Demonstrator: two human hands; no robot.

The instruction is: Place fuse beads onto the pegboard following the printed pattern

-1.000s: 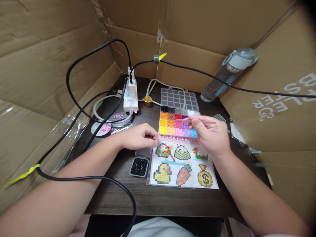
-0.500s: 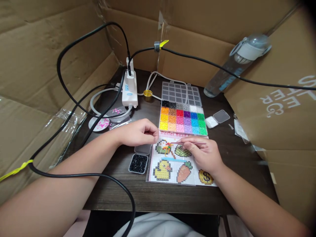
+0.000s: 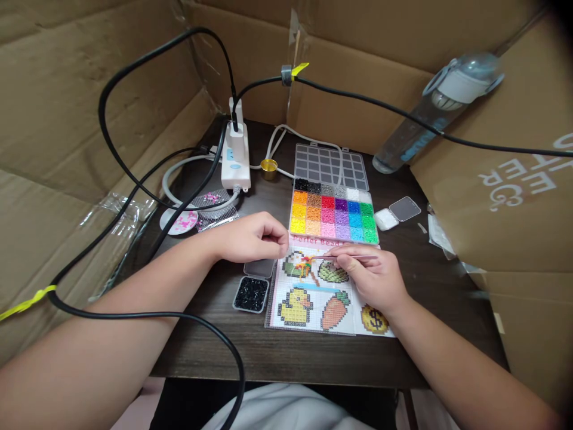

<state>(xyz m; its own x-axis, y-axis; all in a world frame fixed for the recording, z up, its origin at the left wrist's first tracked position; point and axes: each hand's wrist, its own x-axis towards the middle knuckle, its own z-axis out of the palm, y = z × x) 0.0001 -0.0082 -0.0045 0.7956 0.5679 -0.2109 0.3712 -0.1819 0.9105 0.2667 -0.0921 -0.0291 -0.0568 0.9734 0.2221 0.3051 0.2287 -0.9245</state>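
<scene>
Pinched in my right hand (image 3: pixel 369 275) is a pair of thin pinkish tweezers (image 3: pixel 349 257), its tip at a cluster of orange, red and green beads (image 3: pixel 307 264). That cluster lies on a printed bead pattern sheet (image 3: pixel 316 286), which shows a duck, a carrot and a coin. My left hand (image 3: pixel 264 237) is curled at the sheet's upper left edge, fingers closed; whether anything is between them cannot be seen. Just beyond the sheet stands the divided bead box (image 3: pixel 333 212), its compartments full of coloured beads. A small box of black beads (image 3: pixel 250 294) sits below my left hand.
A white power strip (image 3: pixel 236 161) with black cables (image 3: pixel 107 149) stands back left; one cable loops over my left forearm. Also around are a gold cup (image 3: pixel 269 169), a white plate (image 3: pixel 168 222) with pink beads, a small white box (image 3: pixel 386 219), a water bottle (image 3: pixel 441 107) and cardboard walls.
The view has shifted slightly. The tweezers' tip has moved a little at the bead cluster, while my left hand stays nearly in place.
</scene>
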